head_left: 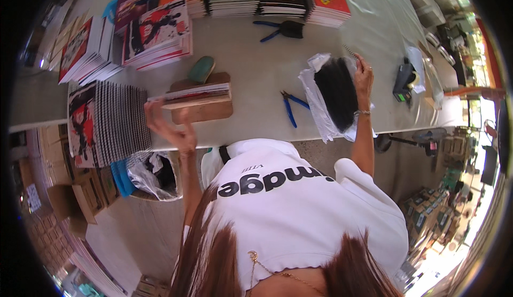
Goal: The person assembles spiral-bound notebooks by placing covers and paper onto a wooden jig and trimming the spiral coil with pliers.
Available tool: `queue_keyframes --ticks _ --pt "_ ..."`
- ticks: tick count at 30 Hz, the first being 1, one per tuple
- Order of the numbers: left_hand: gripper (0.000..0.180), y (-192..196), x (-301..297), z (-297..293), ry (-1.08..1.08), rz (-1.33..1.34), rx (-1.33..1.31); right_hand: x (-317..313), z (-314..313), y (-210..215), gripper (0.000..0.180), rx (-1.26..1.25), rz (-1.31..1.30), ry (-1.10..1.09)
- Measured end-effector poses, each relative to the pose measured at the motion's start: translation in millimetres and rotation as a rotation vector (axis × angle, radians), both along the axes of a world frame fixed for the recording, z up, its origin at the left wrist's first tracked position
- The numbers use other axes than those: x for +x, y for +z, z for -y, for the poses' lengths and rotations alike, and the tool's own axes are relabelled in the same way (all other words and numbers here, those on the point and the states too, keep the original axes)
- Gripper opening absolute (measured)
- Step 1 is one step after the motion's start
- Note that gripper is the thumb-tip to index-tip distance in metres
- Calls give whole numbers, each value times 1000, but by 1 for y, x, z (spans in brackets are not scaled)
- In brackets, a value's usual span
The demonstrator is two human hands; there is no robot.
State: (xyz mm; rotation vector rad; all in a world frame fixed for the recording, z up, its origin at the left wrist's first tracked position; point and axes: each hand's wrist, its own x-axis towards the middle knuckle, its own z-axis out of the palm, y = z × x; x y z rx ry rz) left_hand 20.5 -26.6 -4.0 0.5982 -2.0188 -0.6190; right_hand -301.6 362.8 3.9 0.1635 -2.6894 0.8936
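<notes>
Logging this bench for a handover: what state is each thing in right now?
left hand: open, fingers spread, beside the fanned booklet stack
right hand: fingers on the clear plastic bag's top edge
clear plastic bag: open, flat, black contents inside
blue-handled pliers: lying flat, untouched
wooden board: flat, booklets on it

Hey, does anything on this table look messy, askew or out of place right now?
Mostly tidy. One booklet stack near the left end leans and fans out instead of sitting square. A crumpled clear plastic bag of black strips lies open by the right hand, overhanging the table edge.
</notes>
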Motion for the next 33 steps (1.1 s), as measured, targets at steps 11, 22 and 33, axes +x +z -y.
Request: queue_keyframes --ticks 11,22,33 --pt "48 7 -69 -49 -104 270 -116 117 184 33 25 -369 358 870" --pt "30 5 -71 -47 -92 368 -121 137 211 32 19 -324 453 892" --pt "32 -1 -66 -44 -111 315 -178 146 212 22 23 -401 235 949"
